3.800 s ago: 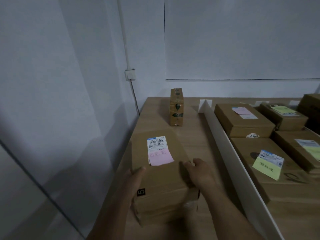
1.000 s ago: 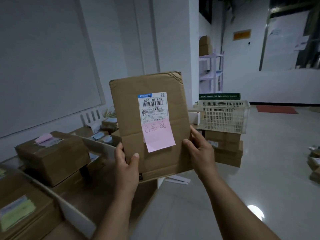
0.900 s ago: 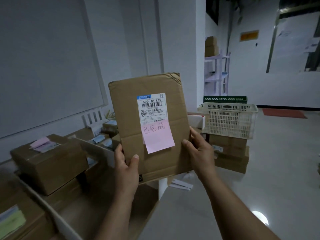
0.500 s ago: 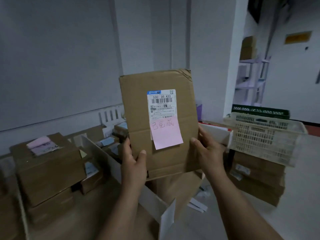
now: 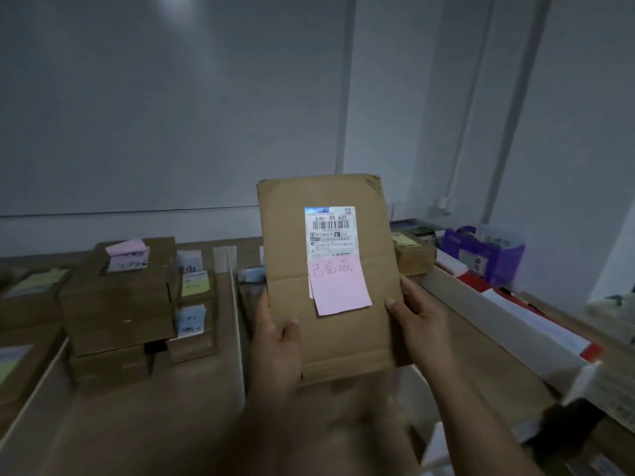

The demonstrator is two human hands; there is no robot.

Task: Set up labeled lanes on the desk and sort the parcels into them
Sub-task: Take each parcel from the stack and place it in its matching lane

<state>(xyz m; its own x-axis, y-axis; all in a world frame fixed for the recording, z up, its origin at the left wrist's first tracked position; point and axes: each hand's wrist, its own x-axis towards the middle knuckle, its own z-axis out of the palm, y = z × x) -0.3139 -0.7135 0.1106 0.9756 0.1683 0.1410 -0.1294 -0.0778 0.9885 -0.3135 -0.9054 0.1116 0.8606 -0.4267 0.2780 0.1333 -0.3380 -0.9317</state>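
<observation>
I hold a flat brown cardboard parcel [image 5: 343, 331] upright in front of me, above the desk. It carries a white shipping label [image 5: 330, 230] and a pink sticky note [image 5: 340, 290] with handwriting. My left hand [image 5: 275, 338] grips its lower left edge, thumb on the front. My right hand [image 5: 417, 314] grips its right edge. A white divider strip [image 5: 237, 324] runs front to back on the wooden desk [image 5: 137, 424], just left of the parcel. Left of that strip stand stacked brown parcels [image 5: 117, 314], the top one with a pink note.
Smaller parcels with yellow and white notes [image 5: 194, 304] sit beside the stack. A long white divider [image 5: 498, 317] slants along the right side. Behind it lie a purple box [image 5: 481, 252] and red-and-white packages [image 5: 536, 321]. A parcel with a yellow note [image 5: 412, 250] stands at the back.
My view has swung left from the room and the white basket back to the desk lanes. The parcel stays gripped upright in both hands, now over the lane right of the middle divider.
</observation>
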